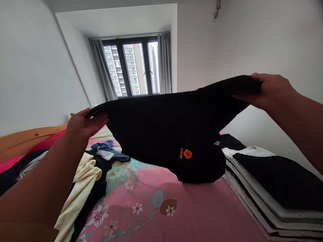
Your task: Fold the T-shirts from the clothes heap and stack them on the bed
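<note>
A black T-shirt (156, 127) hangs stretched sideways in the air above the bed, with a small orange print low on its right half. My left hand (84, 124) grips one end of it, fingers beneath the cloth and thumb on top. At the other end, held higher, my right hand (270, 89) is closed around the fabric. The shirt sags between the two hands, and its lower edge hangs close over the pink sheet. A small white tag shows at its right edge.
A pink flowered bed sheet (202, 208) spreads below. To the right stands a stack of folded clothes (280, 201), black on top. Loose cream cloth (85, 174), dark garments and blue jeans (111, 150) lie at the left. A wooden headboard (37, 133) and a window (132, 67) are behind.
</note>
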Motion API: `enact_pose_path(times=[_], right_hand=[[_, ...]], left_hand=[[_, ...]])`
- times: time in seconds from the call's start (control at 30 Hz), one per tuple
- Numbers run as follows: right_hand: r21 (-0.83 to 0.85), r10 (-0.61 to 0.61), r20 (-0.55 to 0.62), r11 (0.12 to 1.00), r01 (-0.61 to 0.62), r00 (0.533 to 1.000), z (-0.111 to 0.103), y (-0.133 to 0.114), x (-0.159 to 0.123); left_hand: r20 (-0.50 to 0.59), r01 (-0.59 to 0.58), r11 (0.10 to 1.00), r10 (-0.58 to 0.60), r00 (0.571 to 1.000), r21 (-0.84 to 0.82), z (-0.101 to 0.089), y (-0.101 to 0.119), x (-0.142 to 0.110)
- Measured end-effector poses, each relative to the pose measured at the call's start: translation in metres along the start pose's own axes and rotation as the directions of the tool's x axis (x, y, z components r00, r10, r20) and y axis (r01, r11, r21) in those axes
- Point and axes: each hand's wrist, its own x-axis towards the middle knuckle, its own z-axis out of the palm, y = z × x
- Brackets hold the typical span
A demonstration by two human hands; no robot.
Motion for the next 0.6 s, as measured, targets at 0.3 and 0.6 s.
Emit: enact_pose_path(times=[0.3,0.6], right_hand=[[-0.021,0.220,-0.022,0.975,-0.220,0.975,-0.033,0.076,-0.025],[-0.178,0.879,-0.144,0.428,-0.886,0.454,-0.173,0.236,-0.191]], left_hand=[[-0.030,0.332,0.916,-0.334,0.942,0.225,-0.056,-0.075,0.002],[-0.300,0.814,0.539,-0.757,0.581,0.217,-0.173,-0.256,-0.090]])
